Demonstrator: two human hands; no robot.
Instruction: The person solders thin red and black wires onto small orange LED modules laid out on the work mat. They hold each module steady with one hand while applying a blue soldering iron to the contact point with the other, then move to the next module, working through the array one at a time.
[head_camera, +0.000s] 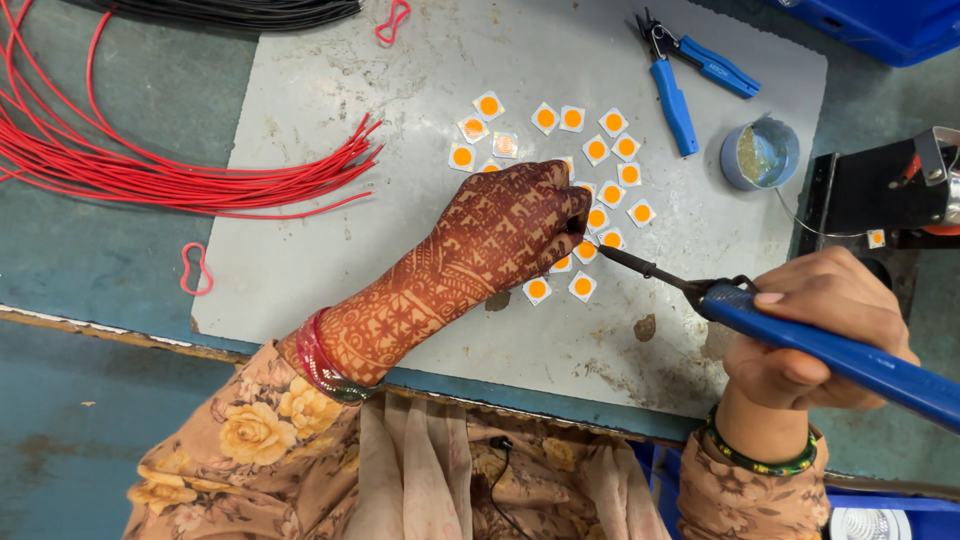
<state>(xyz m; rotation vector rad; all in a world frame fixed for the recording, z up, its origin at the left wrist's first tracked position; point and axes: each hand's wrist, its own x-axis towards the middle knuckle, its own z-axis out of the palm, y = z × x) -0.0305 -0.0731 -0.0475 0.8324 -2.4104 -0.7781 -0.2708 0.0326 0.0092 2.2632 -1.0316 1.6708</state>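
Single head-worn view, looking steeply down.

The camera sits above the person's chest and faces almost straight down at the tabletop (300, 250), close in; the near edge shows their sleeves, the far edge is cut off, probably hiding more of the bench.

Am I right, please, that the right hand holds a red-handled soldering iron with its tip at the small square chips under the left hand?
Not quite: in the head view the soldering iron in the right hand has a blue handle, not red. Its tip does meet the square chips by the left hand.
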